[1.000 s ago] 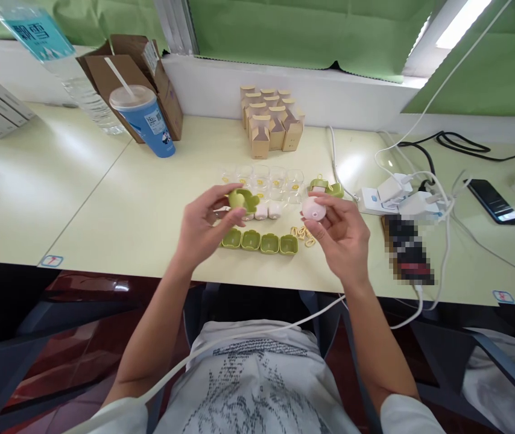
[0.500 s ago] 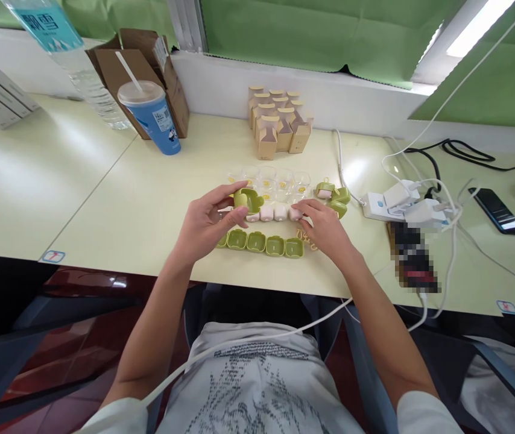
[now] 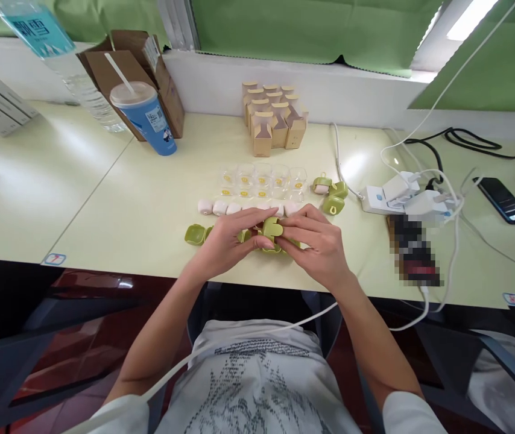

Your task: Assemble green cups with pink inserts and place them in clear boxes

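Held in front of me is a small green case [image 3: 272,228] with a flap-like lid. My left hand [image 3: 233,238] grips it from the left, thumb below and fingers above. My right hand [image 3: 315,244] pinches it from the right side. Its inside is hidden from me. Just behind my hands runs a row of small whitish-pink blocks [image 3: 219,208], partly covered by my fingers. Beneath and beside my hands lies a row of open green cases [image 3: 195,234], largely hidden. To the right sit several green cases [image 3: 333,205] with loops, one showing a whitish block [image 3: 321,188].
Clear plastic cups [image 3: 262,176] with yellow marks stand beyond the blocks. Open cardboard boxes [image 3: 263,138] are grouped near the wall. A blue drink cup [image 3: 151,123], a water bottle [image 3: 81,81] and a brown carton [image 3: 173,99] stand left. A power strip [image 3: 375,201], cables and a phone [image 3: 504,201] lie right.
The green case has moved right and toward me, and its lid side now faces up. My right hand has left the end of the block row and closed on the case.
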`<state>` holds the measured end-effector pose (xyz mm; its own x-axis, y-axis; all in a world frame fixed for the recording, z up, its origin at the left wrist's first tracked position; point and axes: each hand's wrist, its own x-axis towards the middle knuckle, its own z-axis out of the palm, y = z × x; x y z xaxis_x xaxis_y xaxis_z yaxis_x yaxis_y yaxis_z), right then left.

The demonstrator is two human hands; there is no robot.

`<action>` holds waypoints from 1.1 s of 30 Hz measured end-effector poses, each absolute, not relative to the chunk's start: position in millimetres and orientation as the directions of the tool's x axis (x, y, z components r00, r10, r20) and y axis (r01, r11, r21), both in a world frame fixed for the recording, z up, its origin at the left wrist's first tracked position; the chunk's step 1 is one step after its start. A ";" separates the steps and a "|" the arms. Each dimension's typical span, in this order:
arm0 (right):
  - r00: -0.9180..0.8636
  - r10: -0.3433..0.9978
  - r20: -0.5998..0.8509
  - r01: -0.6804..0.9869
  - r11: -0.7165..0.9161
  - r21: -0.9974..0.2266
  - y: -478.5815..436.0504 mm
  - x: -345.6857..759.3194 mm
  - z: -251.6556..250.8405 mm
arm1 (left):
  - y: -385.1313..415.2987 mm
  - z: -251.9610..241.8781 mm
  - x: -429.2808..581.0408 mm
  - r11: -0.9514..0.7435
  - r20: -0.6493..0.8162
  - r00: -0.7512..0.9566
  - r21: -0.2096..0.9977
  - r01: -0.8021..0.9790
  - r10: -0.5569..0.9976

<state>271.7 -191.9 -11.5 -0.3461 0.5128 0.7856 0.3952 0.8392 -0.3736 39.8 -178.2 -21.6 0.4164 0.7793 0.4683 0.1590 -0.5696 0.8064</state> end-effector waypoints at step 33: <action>-0.307 0.610 0.731 0.359 0.785 -0.504 -188.6 285.0 -32.5 | -183.5 -40.7 68.8 -0.638 0.535 0.415 0.754 0.158 0.736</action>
<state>285.0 -188.6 -32.5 -0.3068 0.6096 0.7310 0.3588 0.7854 -0.5044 68.8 -183.5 -40.7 0.4150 0.7357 0.5352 0.1583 -0.6377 0.7538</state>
